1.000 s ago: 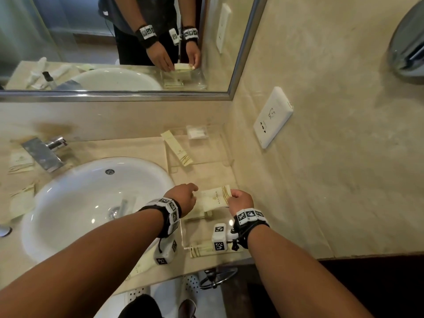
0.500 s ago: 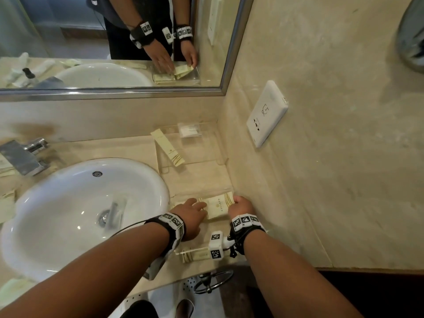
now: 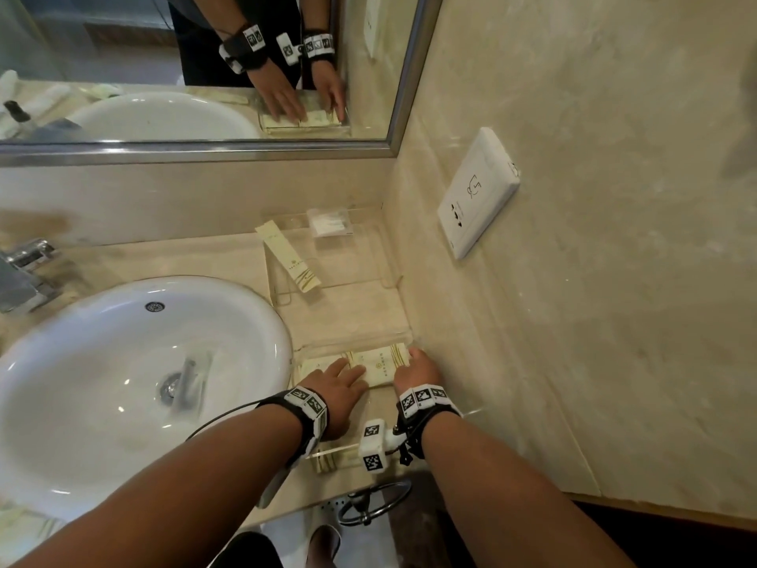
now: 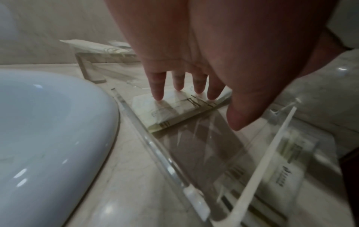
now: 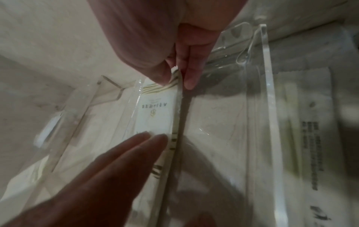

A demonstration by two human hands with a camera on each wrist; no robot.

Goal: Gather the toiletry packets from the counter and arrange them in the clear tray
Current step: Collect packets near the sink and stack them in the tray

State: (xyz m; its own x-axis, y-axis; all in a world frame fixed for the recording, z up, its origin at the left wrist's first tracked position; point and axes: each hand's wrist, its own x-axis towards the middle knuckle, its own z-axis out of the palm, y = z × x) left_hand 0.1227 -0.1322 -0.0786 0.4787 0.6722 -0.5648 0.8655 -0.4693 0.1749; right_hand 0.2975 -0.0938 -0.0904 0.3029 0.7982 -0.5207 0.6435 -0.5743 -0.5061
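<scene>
A clear tray [image 3: 360, 341] sits on the counter between the sink and the right wall. Cream toiletry packets [image 3: 379, 364] lie stacked flat inside it. My left hand [image 3: 352, 368] presses straight fingers [image 4: 158, 92] on the stack [image 4: 170, 112]. My right hand [image 3: 411, 358] pinches the right end of the top packet [image 5: 157, 113] between thumb and fingers [image 5: 191, 76]. Another packet [image 3: 332, 459] lies by the tray's near wall, partly hidden by my wrists. A long packet [image 3: 288, 262] leans over the edge of a second clear tray [image 3: 389, 280] further back.
The white sink [image 3: 135, 375] bulges close to the tray's left side, with the faucet [image 3: 24, 272] at far left. The marble wall with a socket [image 3: 477, 190] borders the right. A small clear packet [image 3: 329, 223] is in the back tray. A towel ring [image 3: 375, 504] hangs below the counter edge.
Both hands have lowered the packet from above the tray until it lies flat inside. My left fingers have straightened and now press on it. The head view has tilted downward.
</scene>
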